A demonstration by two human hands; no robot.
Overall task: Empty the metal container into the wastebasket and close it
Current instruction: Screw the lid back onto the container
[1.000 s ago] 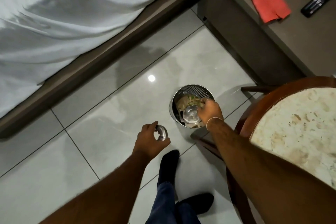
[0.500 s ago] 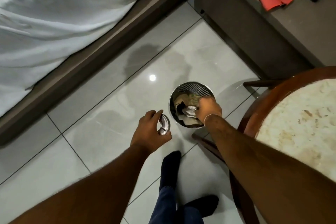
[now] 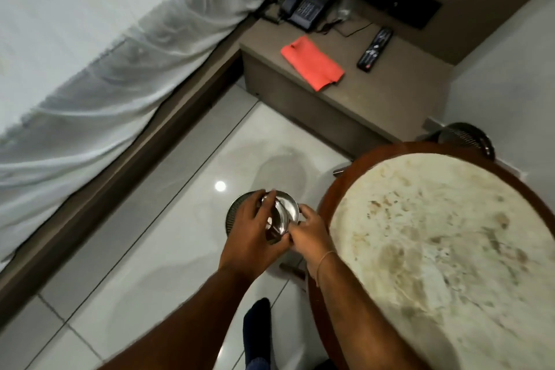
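Note:
Above the mesh wastebasket [image 3: 235, 211] on the floor, my two hands meet. My left hand [image 3: 250, 234] grips the small shiny metal lid [image 3: 274, 224], pressing it against the metal container [image 3: 289, 208]. My right hand [image 3: 309, 234] holds the container from the right side. Lid and container touch at an angle, and I cannot tell whether the lid is seated. Most of the wastebasket's opening is hidden behind my hands.
A round marble-topped table with a wooden rim [image 3: 318, 219] stands right beside the basket. A bed with a white sheet [image 3: 90, 69] fills the left. On the nightstand [image 3: 390, 90] lie a red cloth [image 3: 312, 66], a remote [image 3: 375, 48] and a phone [image 3: 306, 6]. A second mesh bin [image 3: 465, 138] stands far right.
My right hand has lifted the container out of the wastebasket. My left hand has brought the lid across to it. The view has tilted up toward the nightstand.

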